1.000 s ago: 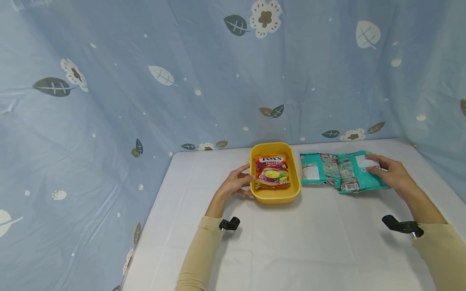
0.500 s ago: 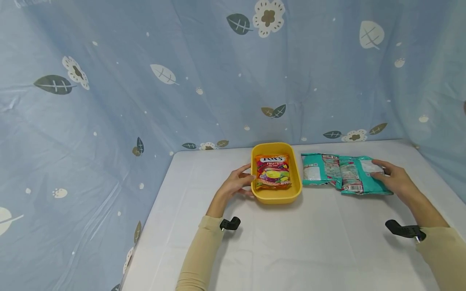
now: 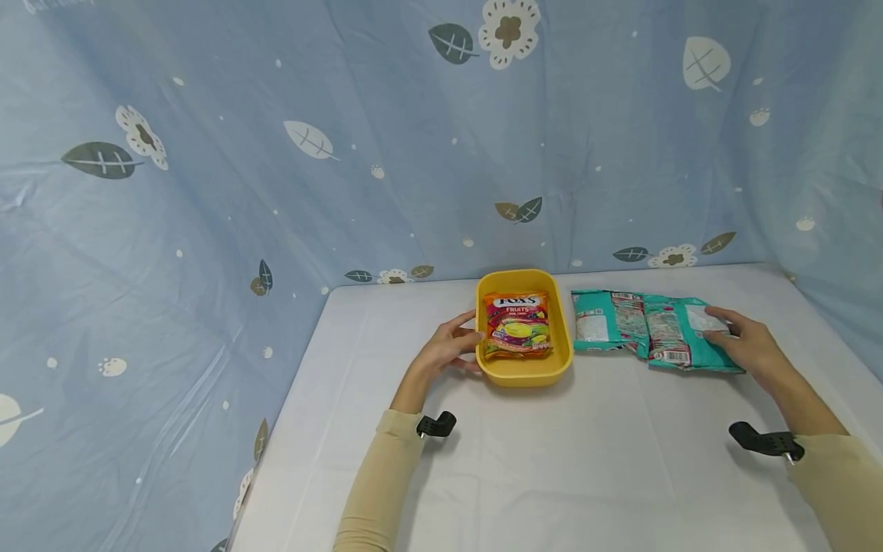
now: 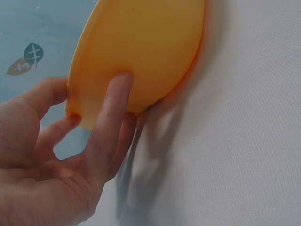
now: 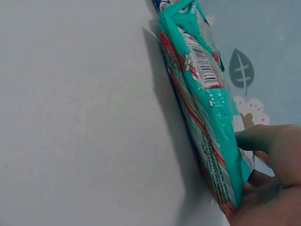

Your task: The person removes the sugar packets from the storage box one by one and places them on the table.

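On the white table stands a yellow plastic tub [image 3: 524, 372], holding an orange-and-red Fox's Fruits candy bag [image 3: 517, 326]. My left hand [image 3: 447, 349] grips the tub's left side, with a digit at the rim and other fingers along the outer wall in the left wrist view. To the right of the tub lie two teal candy bags, their printed backs upward. The left teal bag [image 3: 608, 320] meets the right teal bag [image 3: 683, 333] edge to edge. My right hand [image 3: 748, 341] holds the right teal bag at its right end, thumb on its upper face.
The table [image 3: 552, 468] has a white cloth cover. Blue patterned curtain [image 3: 386, 169] rises along its back and left edges. A black camera mount [image 3: 436, 424] is on the left wrist, another black mount [image 3: 766, 441] on the right.
The right teal bag has shifted slightly toward me and right with my right hand, and now lies flatter beside the other one. The left hand keeps its grip on the tub.
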### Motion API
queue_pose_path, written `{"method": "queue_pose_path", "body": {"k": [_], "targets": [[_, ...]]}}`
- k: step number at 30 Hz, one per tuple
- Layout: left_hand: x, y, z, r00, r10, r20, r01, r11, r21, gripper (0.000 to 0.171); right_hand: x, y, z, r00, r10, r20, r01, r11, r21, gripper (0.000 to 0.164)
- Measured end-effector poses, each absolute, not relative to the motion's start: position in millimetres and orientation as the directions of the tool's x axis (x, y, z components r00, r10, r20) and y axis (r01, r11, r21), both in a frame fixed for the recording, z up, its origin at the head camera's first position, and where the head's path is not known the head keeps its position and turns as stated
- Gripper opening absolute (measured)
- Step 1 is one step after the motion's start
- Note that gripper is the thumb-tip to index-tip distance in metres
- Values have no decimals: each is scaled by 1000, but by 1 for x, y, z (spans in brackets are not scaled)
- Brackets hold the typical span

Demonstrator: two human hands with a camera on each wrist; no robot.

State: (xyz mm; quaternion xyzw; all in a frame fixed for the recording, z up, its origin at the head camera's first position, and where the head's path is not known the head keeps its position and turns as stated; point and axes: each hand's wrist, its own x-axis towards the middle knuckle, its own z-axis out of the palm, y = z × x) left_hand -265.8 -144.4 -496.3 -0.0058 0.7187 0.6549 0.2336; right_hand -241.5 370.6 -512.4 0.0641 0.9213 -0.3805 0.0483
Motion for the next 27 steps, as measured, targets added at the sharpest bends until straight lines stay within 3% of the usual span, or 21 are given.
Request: {"method": "queue_pose_path", "body": {"k": [18,27], "targets": [[-266,-144,-497,-894,300,-332,-302,142,943,63,-241,359,-511,-995,82,-57,99,819,-565,55],[-266,-144,-499,-897,298,-328,-301,132,944,63,-239,354,-505,-1000,24,-14,28,885,-465,44]]}}
